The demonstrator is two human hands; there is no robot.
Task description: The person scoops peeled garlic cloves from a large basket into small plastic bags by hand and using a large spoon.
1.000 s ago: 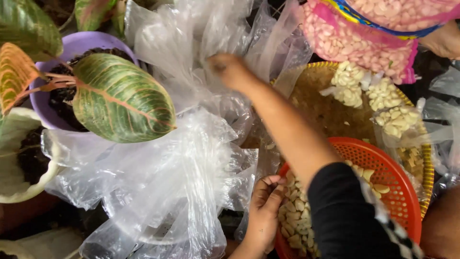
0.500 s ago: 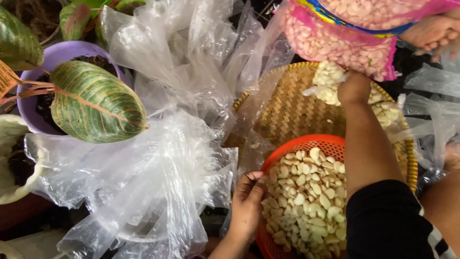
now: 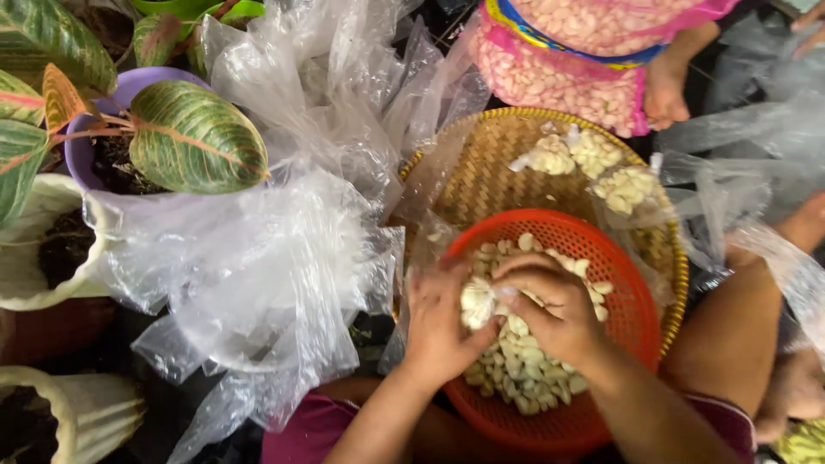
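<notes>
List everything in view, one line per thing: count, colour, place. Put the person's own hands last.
orange basket: one, orange plastic mesh, lower centre, holding loose garlic cloves.
garlic cloves: many, pale cream, in the orange basket.
woven tray: one, tan with yellow rim, behind the basket, carrying small bagged clove heaps.
plastic bags: a crumpled pile, clear, centre left.
purple pot: one, purple, upper left, holding a plant with striped green leaves.
white pots: two, off-white, left edge.
mesh sack: one, pink, full of cloves, top centre.
other person's hand: one, at the sack's right edge.
garlic bulb: one, white, between both hands.
left hand: holding the bulb.
right hand: gripping the bulb from the right.
</notes>
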